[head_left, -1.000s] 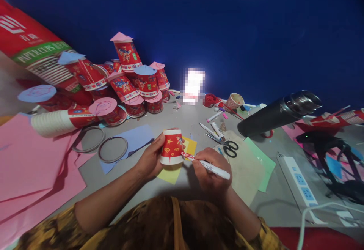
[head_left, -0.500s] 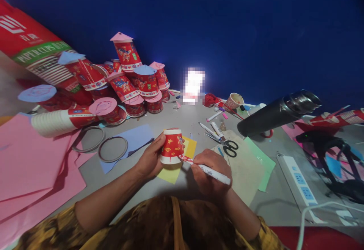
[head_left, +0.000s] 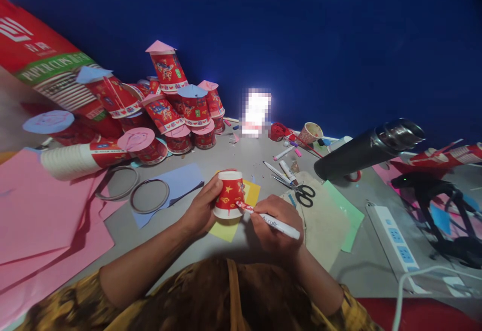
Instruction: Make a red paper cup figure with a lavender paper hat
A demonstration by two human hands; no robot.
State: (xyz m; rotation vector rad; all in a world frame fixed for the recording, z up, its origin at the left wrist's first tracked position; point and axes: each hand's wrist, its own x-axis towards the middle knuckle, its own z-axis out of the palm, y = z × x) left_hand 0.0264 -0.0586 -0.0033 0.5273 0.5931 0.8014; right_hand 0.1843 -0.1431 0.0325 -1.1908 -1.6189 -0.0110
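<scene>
My left hand is closed round the left side of a red paper cup, held upside down with its white rim at the bottom. Gold stars and swirls decorate the cup's side. In my right hand is a white acrylic marker, gripped like a pen. Its red-stained tip meets the lower right part of the cup's wall, or comes very close to it. Beneath the cup lie yellow paper sheets. Black-handled scissors rest beyond my right hand, beside more pens.
Stacked red cups with paper cone tops stand at the back left. Pink sheets, blue paper and two grey rings lie left. A dark flask, a power strip and a black stand are right.
The marker's tip has shifted slightly up and left, from near the cup's lower edge onto its red side. The cup has moved a little to the right.
</scene>
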